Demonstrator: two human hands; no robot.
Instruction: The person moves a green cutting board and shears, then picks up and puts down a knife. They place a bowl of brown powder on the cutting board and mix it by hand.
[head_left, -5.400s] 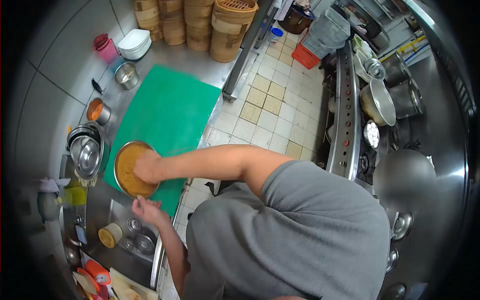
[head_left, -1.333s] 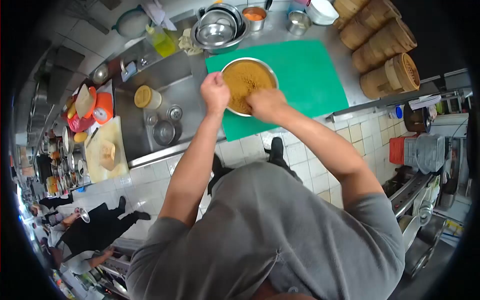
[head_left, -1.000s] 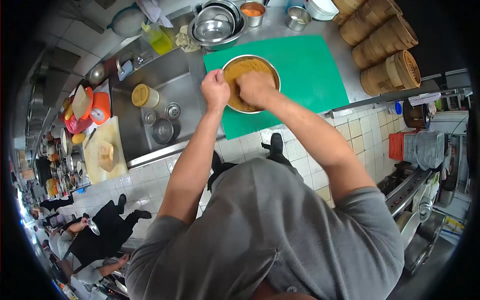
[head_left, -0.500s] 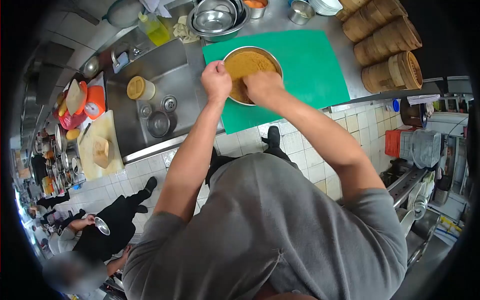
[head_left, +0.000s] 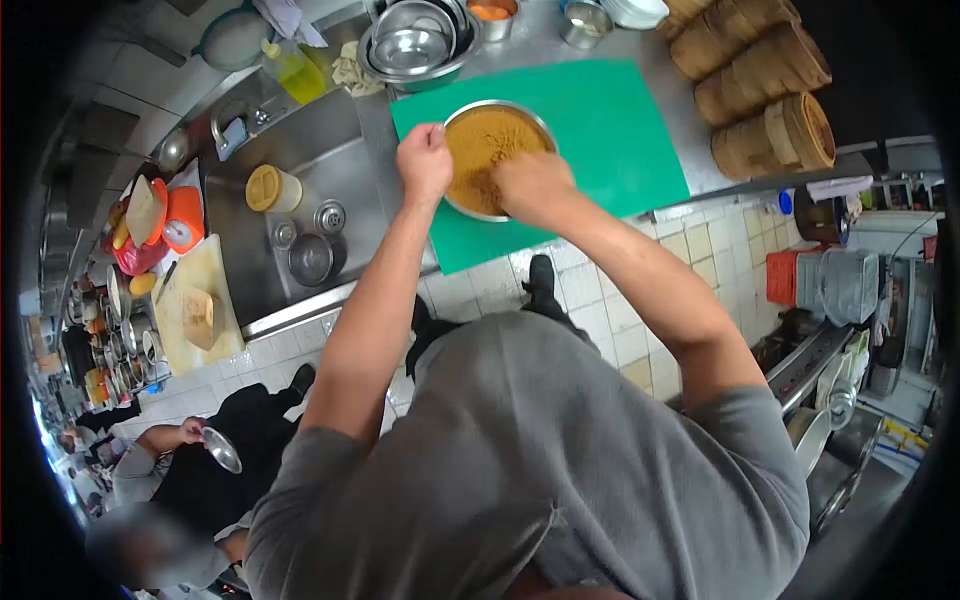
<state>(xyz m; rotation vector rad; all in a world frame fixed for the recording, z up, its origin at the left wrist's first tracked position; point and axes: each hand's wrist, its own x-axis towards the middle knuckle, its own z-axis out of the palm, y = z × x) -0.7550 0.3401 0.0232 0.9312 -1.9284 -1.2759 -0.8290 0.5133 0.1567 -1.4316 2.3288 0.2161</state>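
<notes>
A round metal bowl [head_left: 545, 125] of orange-brown, crumbly-looking mixture [head_left: 490, 135] stands on a green cutting mat [head_left: 610, 130]. My left hand [head_left: 425, 165] is closed on the bowl's left rim, thumb uppermost. Over the bowl's lower right side, my right hand [head_left: 535, 188] reaches down into the mixture. Its fingers are hidden and slightly blurred, so whether they hold a tool does not show. Furrows mark the mixture beside them.
Left of the mat is a steel sink [head_left: 345, 180] holding a yellow-lidded tub [head_left: 272, 188]. Stacked metal bowls [head_left: 410, 50] stand behind the mat, bamboo steamers [head_left: 770, 140] to the right. Another person [head_left: 215, 470] at lower left holds a metal bowl [head_left: 222, 450].
My right hand has shifted slightly to the right within the bowl, and more furrows show in the mixture. The left hand keeps its grip. The view has shifted slightly; the other person has moved.
</notes>
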